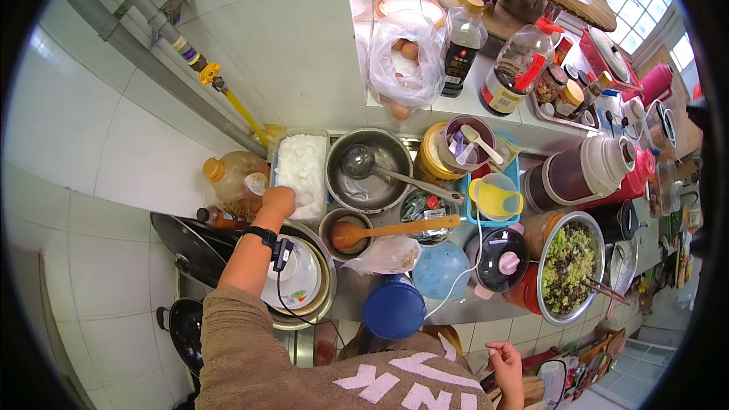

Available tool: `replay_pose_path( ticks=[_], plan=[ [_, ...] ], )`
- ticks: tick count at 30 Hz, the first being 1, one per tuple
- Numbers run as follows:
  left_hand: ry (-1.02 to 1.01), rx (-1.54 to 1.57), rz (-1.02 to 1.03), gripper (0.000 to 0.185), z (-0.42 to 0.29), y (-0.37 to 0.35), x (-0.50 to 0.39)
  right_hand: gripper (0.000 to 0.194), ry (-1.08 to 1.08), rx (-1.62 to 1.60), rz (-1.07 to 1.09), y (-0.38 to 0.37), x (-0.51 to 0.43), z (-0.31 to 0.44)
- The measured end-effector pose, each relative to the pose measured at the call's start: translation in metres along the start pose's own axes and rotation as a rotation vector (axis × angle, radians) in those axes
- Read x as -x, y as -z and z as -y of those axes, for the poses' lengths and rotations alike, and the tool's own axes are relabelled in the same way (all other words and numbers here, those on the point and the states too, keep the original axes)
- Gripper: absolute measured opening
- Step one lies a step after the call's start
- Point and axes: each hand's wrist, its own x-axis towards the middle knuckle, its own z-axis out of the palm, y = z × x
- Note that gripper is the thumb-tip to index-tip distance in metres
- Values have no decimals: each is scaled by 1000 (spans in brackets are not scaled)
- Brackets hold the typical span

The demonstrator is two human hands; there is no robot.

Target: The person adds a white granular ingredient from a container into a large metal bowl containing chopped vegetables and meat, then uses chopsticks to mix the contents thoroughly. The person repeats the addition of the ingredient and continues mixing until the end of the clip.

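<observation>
My left hand [279, 200] is at the lower left corner of a clear plastic container of white granules [300, 173]. Its fingers are curled and their tips are hidden, so I cannot tell whether it holds anything. A large oil bottle with an orange cap [236, 179] stands just left of it, and stacked plates and bowls [299, 282] lie under my wrist. My right hand [506, 365] hangs at the lower right, away from the counter, fingers loosely apart and nothing visible in them. Right of the container, a steel bowl [370, 191] holds a metal ladle [359, 160].
A small pot [336, 228] with a wooden spoon [398, 229], a blue lidded tub [394, 307] and a glass-lidded pot [501, 259] crowd the steel counter. A metal bowl of chopped leafy greens [569, 273] stands right. Bagged eggs [407, 51] and sauce bottles line the ledge.
</observation>
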Motion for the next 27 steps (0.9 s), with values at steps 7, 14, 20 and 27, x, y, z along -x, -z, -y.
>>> replay_pose_path(
  ticks=[7, 14, 20, 27],
  plan=[
    [-40, 125, -14, 21, 13, -8, -12, 15, 0, 45, -19, -34, -4, 22],
    [52, 319, -242, 23, 24, 24, 28, 14, 45, 110, 12, -51, -15, 47],
    [7, 377, -411, 22, 18, 43, 58, 14, 73, 133, 48, -52, -17, 51],
    [51, 781, -447, 22, 28, 22, 64, 13, 100, 107, 53, -44, -17, 45]
  ],
)
